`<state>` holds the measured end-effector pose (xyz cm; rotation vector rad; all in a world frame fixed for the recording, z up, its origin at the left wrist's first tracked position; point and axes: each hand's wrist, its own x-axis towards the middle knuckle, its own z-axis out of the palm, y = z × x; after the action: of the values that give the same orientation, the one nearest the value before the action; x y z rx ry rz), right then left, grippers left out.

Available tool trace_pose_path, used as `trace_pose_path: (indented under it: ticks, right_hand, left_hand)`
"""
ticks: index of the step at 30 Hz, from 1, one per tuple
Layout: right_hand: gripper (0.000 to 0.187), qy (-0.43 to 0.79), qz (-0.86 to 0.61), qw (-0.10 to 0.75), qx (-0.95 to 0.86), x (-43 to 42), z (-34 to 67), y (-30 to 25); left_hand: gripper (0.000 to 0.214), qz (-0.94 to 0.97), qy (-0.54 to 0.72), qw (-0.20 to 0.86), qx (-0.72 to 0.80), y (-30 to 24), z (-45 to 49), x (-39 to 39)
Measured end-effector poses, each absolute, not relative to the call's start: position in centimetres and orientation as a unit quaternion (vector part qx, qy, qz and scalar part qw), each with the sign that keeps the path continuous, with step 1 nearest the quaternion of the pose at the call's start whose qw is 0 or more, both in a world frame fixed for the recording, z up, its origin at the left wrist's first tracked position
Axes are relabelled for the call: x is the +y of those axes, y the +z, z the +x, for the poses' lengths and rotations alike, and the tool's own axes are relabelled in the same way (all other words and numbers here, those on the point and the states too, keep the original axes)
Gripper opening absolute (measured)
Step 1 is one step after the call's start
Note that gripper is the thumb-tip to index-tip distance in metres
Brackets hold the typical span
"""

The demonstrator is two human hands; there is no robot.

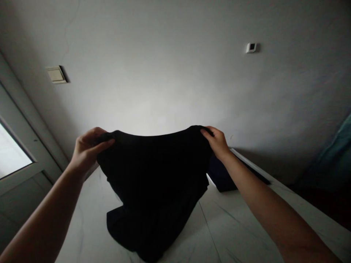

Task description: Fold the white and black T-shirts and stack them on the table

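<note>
Both left hand (pixel 87 149) and right hand (pixel 218 141) pinch black cloth (pixel 156 175) by its upper edge, draped below the fingers (pixel 102 147); likely soft, light, best held at opposite ends.

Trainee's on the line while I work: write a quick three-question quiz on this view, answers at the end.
1. True or false: only the left hand holds the black cloth.

2. In the picture, which hand is nearer the pale switch plate?
A) right
B) left
C) both equally near

3. Fill in: the dark blue item is partly hidden behind the cloth and the ____.

Key:
1. False; the right hand grips it too.
2. B
3. right forearm
</note>
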<state>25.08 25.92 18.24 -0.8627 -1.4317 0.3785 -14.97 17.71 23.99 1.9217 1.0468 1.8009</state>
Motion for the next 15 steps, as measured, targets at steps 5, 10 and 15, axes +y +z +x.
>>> trace_pose_path:
  ticks: [5,10,15]
  right_hand:
    - [0.031,0.017,-0.406,0.657,-0.635,27.2,28.5,22.3]
    - [0.036,0.081,-0.449,0.592,-0.665,28.6,31.0,23.7]
    - [0.033,0.284,-0.438,0.425,-0.740,25.5,34.2,24.1]
  left_hand:
    - [0.023,0.669,0.574,0.026,0.471,28.0,-14.9,19.9]
    - [0.045,0.674,0.475,0.057,0.563,28.6,-14.8,22.5]
    - [0.047,0.746,0.321,0.172,0.557,28.7,-15.2,20.0]
